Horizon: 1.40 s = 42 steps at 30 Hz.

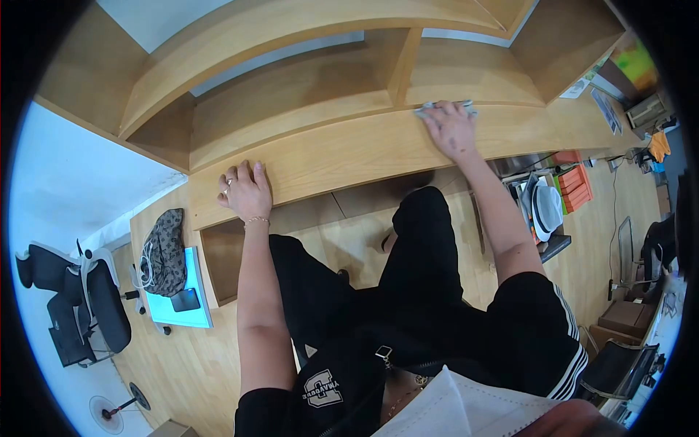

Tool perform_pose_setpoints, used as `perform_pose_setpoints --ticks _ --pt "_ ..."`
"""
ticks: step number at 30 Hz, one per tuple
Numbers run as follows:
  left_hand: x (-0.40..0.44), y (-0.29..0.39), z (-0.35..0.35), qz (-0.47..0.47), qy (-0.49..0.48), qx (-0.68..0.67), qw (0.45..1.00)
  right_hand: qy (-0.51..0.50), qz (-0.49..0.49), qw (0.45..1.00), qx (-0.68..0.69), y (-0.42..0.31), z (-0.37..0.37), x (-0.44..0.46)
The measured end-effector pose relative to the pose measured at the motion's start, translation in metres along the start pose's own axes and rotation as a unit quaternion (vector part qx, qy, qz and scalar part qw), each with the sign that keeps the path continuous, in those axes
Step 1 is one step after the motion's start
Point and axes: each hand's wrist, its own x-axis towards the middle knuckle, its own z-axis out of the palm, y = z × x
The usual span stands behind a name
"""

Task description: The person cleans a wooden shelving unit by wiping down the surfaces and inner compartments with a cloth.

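Note:
Under my right hand (451,130) is a grey-blue cloth (470,109), pressed onto the wooden desktop (349,156) near the foot of the shelf unit. Its edges stick out past my fingertips, while the rest is hidden beneath the palm. Farther left, my left hand (246,191) lies on the same desktop with its fingers stretched out and nothing in them. Rings and a bracelet show on that hand and wrist.
A wooden shelf unit (291,109) rises behind the desktop. On the left, a patterned bag (166,244) and a dark phone (185,300) lie on a light-blue board (198,280). A white hat (546,207) and orange trays (575,189) sit below right.

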Motion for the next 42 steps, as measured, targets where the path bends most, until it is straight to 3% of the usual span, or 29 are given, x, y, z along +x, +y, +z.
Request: perform_pose_setpoints --ticks 5,11,14,15,21,23,24,25,27,30,33,36,42 --pt "0.001 0.000 0.001 0.001 0.002 0.006 1.000 0.009 0.006 1.000 -0.007 0.058 -0.005 -0.005" --pt "0.001 0.002 -0.001 -0.008 0.004 0.006 1.000 -0.022 0.052 0.998 0.007 0.070 -0.002 -0.004" --pt "0.000 0.004 -0.002 -0.006 0.007 0.024 1.000 -0.040 0.161 0.983 -0.075 0.033 0.001 -0.004" --pt "0.001 0.004 -0.001 -0.006 0.008 0.021 1.000 -0.018 0.151 0.986 -0.073 0.017 -0.001 -0.007" --pt "0.000 0.003 -0.003 -0.006 0.007 0.012 1.000 -0.164 0.053 0.985 0.006 -0.084 -0.019 -0.011" --pt "0.000 0.003 -0.004 -0.008 0.006 0.004 1.000 -0.173 0.028 0.967 0.188 -0.096 -0.030 -0.006" --pt "0.000 0.003 -0.005 -0.008 0.008 0.005 1.000 -0.177 0.013 0.944 0.278 -0.102 -0.035 -0.001" --pt "0.000 0.003 -0.005 -0.009 0.009 0.007 1.000 -0.182 0.087 0.870 0.449 -0.106 -0.039 0.004" --pt "0.000 0.001 -0.003 -0.006 0.009 0.002 1.000 -0.177 0.227 0.622 0.728 -0.108 -0.047 0.017" --pt "0.000 0.000 -0.002 -0.006 0.012 -0.007 1.000 -0.126 0.293 0.352 0.880 -0.106 -0.068 0.024" --pt "0.000 0.003 -0.009 -0.018 -0.018 -0.005 1.000 -0.090 0.300 0.405 0.859 -0.100 -0.067 0.023" --pt "0.000 0.003 -0.007 -0.018 -0.016 -0.005 1.000 -0.112 0.262 0.654 0.701 -0.071 -0.027 0.019" --pt "0.001 0.001 -0.004 -0.012 -0.013 -0.008 1.000 -0.084 0.258 0.756 0.596 -0.060 -0.040 0.029"
